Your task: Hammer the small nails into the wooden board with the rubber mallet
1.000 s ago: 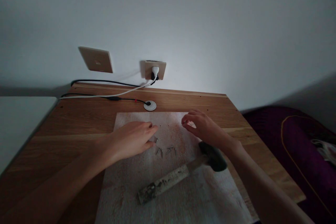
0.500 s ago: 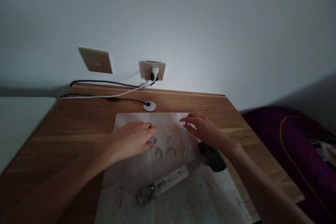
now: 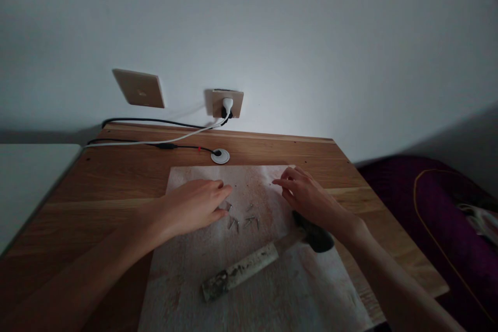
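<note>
A pale, worn wooden board [image 3: 175, 270] lies on the table with several loose nails [image 3: 234, 225] in small groups on it. My left hand [image 3: 204, 199] hovers over the board's left part, fingers bent and thumb apart, close to a nail [image 3: 229, 207]. I see nothing held in it. On the other side, my right hand [image 3: 303, 192] has its index finger stretched toward a small dark dot [image 3: 270, 184] on the board, thumb apart. A hammer with a dark head [image 3: 319, 238] and a paint-flaked handle [image 3: 241, 272] rests diagonally below; my right forearm and hand partly cover the head.
The wooden table [image 3: 124, 181] meets a white wall behind. A socket [image 3: 238, 104] holds a plug, and cables [image 3: 155, 143] run left across the table, one into a round grommet [image 3: 224, 158]. A white surface [image 3: 35, 181] stands left; purple fabric [image 3: 392, 181] lies right.
My right hand has shifted slightly right and down, and its index finger now points out more. My left hand stays nearly in place. The nails and hammer lie as before.
</note>
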### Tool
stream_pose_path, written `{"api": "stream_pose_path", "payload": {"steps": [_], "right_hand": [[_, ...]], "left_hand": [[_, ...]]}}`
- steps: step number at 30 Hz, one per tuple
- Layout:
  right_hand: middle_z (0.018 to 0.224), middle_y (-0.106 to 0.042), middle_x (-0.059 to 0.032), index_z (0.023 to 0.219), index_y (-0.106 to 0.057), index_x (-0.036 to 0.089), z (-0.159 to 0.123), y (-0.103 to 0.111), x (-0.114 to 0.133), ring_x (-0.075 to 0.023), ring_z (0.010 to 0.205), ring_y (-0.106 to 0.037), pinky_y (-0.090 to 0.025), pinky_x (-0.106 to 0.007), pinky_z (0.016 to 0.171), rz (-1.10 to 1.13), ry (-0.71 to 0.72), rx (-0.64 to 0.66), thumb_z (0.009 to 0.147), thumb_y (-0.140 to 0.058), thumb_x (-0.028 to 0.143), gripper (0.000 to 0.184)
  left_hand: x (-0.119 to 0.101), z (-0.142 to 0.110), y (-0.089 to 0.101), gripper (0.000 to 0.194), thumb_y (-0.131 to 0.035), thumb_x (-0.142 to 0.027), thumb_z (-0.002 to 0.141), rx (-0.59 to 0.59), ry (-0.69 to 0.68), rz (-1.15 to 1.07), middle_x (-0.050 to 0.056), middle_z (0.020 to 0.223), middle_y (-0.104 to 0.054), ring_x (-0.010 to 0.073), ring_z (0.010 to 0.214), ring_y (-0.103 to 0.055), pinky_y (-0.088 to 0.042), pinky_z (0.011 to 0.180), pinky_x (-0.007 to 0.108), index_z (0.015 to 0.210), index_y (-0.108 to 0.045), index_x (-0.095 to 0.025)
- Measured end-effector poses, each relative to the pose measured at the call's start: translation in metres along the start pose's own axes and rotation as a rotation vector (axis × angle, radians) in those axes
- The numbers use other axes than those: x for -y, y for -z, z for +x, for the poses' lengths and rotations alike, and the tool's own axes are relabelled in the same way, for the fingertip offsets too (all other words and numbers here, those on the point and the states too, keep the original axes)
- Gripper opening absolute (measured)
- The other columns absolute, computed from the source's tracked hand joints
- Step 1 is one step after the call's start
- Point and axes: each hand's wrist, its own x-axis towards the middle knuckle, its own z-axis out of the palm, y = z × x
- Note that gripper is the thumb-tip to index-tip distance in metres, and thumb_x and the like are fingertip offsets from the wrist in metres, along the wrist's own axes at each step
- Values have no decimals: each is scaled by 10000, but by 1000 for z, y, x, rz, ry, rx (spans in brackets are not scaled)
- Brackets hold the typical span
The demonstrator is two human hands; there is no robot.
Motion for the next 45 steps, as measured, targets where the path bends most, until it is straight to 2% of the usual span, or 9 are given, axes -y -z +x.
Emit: {"api": "stream_pose_path", "payload": {"steps": [2,5,10,15,18,23,32,40,45], "right_hand": [[1059,-711,-138,1197,-821,191,-1,0,1,-319,1062,-642,-569,-518,1009,0,12,7,950,-539,19,412],[1045,-717,-130,1091,-837,199,-2,0,2,-314,1049,-651,-568,-499,999,6,19,3,957,-570,40,338],[1085,-736,-129,1086,-783,173,0,1,-7,-307,1081,-682,-546,-458,1000,13,-36,-60,980,-589,62,247],[976,-762,-80,928,-711,205,3,3,-19,-249,903,-728,-550,-366,826,-6,-160,-68,1001,-627,149,125],[949,-770,-78,926,-722,199,6,7,-22,-242,851,-730,-550,-369,774,-47,-244,-32,1043,-629,262,162],[1028,-767,-41,1011,-736,172,12,7,-21,-213,946,-738,-609,-413,865,-122,-311,116,1027,-722,334,164],[1118,-771,-55,1094,-740,173,26,10,-7,-214,987,-752,-635,-426,888,-202,-320,256,1048,-707,341,177],[1085,-776,-45,1063,-744,173,25,15,-6,-214,983,-753,-625,-438,911,-154,-336,229,1044,-713,326,157],[991,-783,-56,1052,-775,157,24,30,1,-214,945,-736,-576,-380,901,8,-270,183,1010,-658,149,124]], "left_hand": [[0,0,1,106,-674,-247,997,18,10,11,113,1095,-763,314,1037,-750,-552,865,399,1083,-672,-186],[0,0,0,114,-665,-248,1004,26,-4,18,117,1099,-758,319,1040,-749,-557,880,412,1095,-668,-180],[3,0,-4,125,-679,-264,995,-14,-11,2,108,1082,-756,306,1020,-749,-552,866,392,1099,-674,-194],[0,0,0,84,-668,-247,994,8,-1,3,105,1072,-757,307,1009,-749,-545,840,388,1058,-670,-191],[-1,0,2,70,-657,-243,1008,22,-5,12,104,1084,-756,307,1024,-749,-549,857,395,1056,-659,-191],[-1,-1,2,101,-670,-267,1013,30,-2,24,106,1094,-754,315,1037,-748,-555,869,406,1077,-656,-189],[-2,-1,4,105,-683,-268,1008,30,2,22,109,1101,-757,319,1037,-750,-563,878,419,1072,-663,-187],[-2,0,4,102,-683,-245,994,24,-2,19,104,1092,-761,313,1034,-756,-571,864,406,1077,-674,-187],[-2,-1,4,104,-682,-257,999,23,8,16,106,1094,-764,313,1048,-755,-571,883,405,1073,-685,-184]]}}
